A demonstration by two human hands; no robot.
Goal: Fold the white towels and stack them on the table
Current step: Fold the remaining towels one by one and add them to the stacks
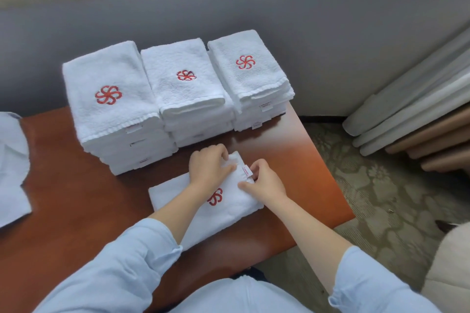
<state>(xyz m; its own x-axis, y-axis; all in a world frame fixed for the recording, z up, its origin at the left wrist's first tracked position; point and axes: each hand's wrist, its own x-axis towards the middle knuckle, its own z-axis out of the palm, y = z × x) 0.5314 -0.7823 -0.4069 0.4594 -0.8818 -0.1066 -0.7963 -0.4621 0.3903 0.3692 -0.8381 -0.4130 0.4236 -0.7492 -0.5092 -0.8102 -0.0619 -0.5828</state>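
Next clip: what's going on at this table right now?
A person in light blue sleeves is folding a white towel with a red logo on the brown table. The left hand grips the towel's far end, and the right hand pinches its edge beside the small label. Behind it stand folded towels in a left stack, middle stack and right stack.

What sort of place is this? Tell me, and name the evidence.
Probably a hotel housekeeping room: three stacks of folded white terry towels with red embroidered logos on a reddish-brown wooden table, over green patterned carpet.
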